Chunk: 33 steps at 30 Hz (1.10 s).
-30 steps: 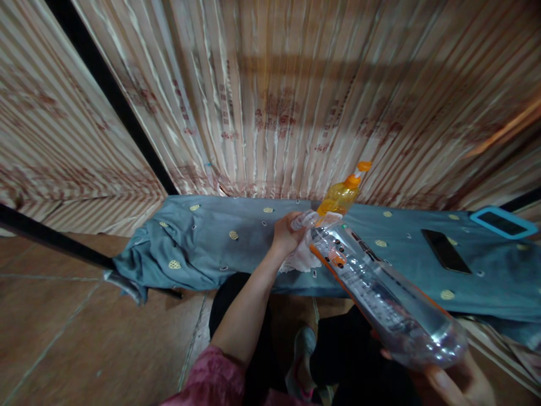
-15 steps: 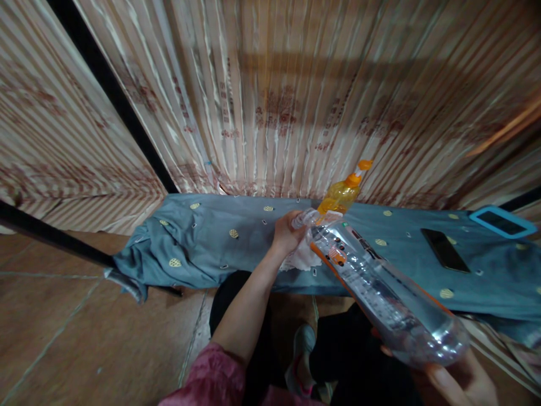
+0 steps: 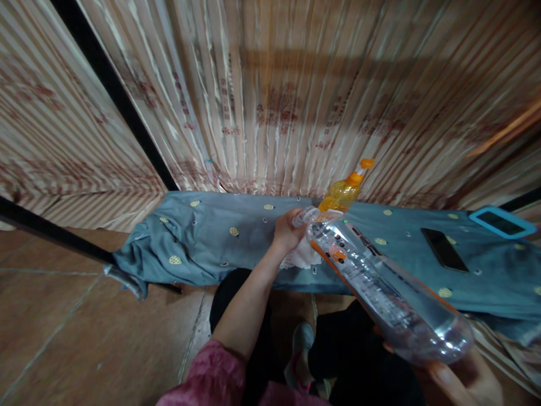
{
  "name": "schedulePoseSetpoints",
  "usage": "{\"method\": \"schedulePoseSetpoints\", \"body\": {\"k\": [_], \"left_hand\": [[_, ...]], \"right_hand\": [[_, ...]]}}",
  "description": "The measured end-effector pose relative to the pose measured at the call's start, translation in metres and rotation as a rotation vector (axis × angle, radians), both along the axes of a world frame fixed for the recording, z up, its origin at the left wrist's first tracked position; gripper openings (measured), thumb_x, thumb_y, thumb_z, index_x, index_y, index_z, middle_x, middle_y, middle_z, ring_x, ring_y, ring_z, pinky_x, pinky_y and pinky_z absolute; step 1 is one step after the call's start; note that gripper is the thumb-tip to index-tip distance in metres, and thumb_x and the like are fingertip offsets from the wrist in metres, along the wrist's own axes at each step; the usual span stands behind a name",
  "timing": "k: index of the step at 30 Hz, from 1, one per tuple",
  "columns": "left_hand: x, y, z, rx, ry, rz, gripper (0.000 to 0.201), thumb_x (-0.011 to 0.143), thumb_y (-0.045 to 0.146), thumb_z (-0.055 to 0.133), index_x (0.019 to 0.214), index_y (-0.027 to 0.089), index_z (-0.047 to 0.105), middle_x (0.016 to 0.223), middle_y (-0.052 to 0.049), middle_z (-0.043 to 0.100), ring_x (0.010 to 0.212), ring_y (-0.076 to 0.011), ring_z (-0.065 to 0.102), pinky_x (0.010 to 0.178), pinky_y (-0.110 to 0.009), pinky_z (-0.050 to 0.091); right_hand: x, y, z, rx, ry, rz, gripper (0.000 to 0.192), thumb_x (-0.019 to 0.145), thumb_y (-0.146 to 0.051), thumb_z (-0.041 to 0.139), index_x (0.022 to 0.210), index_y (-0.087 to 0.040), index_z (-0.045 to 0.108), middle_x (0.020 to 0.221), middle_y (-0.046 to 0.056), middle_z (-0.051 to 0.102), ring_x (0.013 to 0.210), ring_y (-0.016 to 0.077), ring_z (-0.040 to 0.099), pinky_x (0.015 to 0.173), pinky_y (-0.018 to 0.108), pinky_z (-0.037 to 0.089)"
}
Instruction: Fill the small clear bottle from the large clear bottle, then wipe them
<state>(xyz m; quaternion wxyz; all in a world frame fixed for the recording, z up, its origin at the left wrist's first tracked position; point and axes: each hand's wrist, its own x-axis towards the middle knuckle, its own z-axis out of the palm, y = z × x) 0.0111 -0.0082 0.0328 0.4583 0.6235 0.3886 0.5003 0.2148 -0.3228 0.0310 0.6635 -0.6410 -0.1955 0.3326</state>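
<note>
I see a clear plastic bottle (image 3: 380, 287), glossy w/ wet-looking sheen, orange label strip. Spray bottle (image 3: 341, 193) at the table's back edge: translucent orange plastic, smooth. Table cloth (image 3: 220, 237) is matt blue-grey fabric, embroidered dots, creased at left end. White rag (image 3: 301, 256) soft cloth. Phone (image 3: 443, 249) glossy black. Floor tiles (image 3: 84, 332) brown, slight sheen.

our left hand (image 3: 287, 230) reaches forward, arm stretched out, bare forearm showing past a pink sleeve, fingers curled shut; our right hand (image 3: 465, 375) sits low near us, palm up, fingers cupped
</note>
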Motion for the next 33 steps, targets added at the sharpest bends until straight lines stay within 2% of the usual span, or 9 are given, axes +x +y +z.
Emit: {"method": "schedulePoseSetpoints", "body": {"k": [5,10,14,18,25,28,33], "left_hand": [[-0.002,-0.002,0.004,0.002,0.022,0.001,0.010,0.081,0.017,0.080,0.090,0.021,0.081,0.094,-0.004,0.086,0.091,-0.0244,0.080,0.088,-0.032,0.062],[0.000,0.000,0.001,-0.008,0.019,0.001,0.012,0.080,0.016,0.079,0.091,0.021,0.080,0.094,-0.003,0.086,0.090,-0.0238,0.079,0.088,-0.032,0.063],[0.001,0.000,-0.002,0.010,-0.011,-0.013,0.012,0.081,0.018,0.079,0.092,0.020,0.080,0.096,-0.004,0.086,0.091,-0.0236,0.079,0.089,-0.032,0.063],[-0.001,-0.001,-0.001,0.022,0.003,-0.021,0.009,0.082,0.017,0.077,0.090,0.020,0.080,0.094,-0.004,0.085,0.090,-0.0235,0.079,0.087,-0.032,0.062],[-0.003,-0.002,0.004,0.018,0.016,-0.011,0.008,0.082,0.020,0.079,0.090,0.020,0.080,0.091,-0.003,0.085,0.087,-0.0228,0.077,0.082,-0.030,0.060],[-0.003,-0.002,0.003,0.020,0.002,-0.022,0.007,0.081,0.019,0.079,0.088,0.020,0.079,0.091,-0.003,0.085,0.086,-0.0229,0.078,0.081,-0.030,0.060],[-0.001,-0.001,0.000,0.016,-0.022,-0.024,0.007,0.080,0.017,0.077,0.086,0.021,0.078,0.090,-0.002,0.085,0.086,-0.0229,0.078,0.083,-0.030,0.062]], "right_hand": [[0.000,-0.001,0.000,0.007,-0.029,0.015,0.075,0.070,-0.036,0.097,0.139,-0.023,0.070,0.132,0.011,0.080,0.100,0.0304,0.083,0.085,0.032,0.068],[-0.009,0.002,0.007,0.001,-0.053,0.016,0.074,0.073,-0.035,0.096,0.141,-0.023,0.069,0.135,0.012,0.079,0.102,0.0307,0.082,0.085,0.035,0.068],[-0.012,0.002,0.011,-0.010,-0.096,-0.004,0.078,0.071,-0.036,0.097,0.142,-0.021,0.069,0.131,0.013,0.080,0.101,0.0322,0.082,0.082,0.036,0.069],[-0.010,0.001,0.012,-0.054,-0.142,-0.009,0.084,0.068,-0.041,0.097,0.144,-0.021,0.068,0.137,0.014,0.077,0.109,0.0361,0.080,0.085,0.039,0.068],[-0.018,0.008,0.023,-0.072,-0.134,-0.067,0.085,0.058,-0.043,0.101,0.134,-0.020,0.071,0.125,0.013,0.081,0.098,0.0315,0.080,0.079,0.032,0.067],[-0.018,0.007,0.022,-0.060,-0.133,-0.039,0.084,0.063,-0.043,0.099,0.139,-0.022,0.070,0.134,0.013,0.078,0.105,0.0314,0.079,0.083,0.032,0.067],[-0.016,0.004,0.021,-0.053,-0.121,-0.003,0.083,0.067,-0.041,0.098,0.143,-0.024,0.069,0.137,0.013,0.077,0.115,0.0330,0.078,0.089,0.032,0.066]]}}
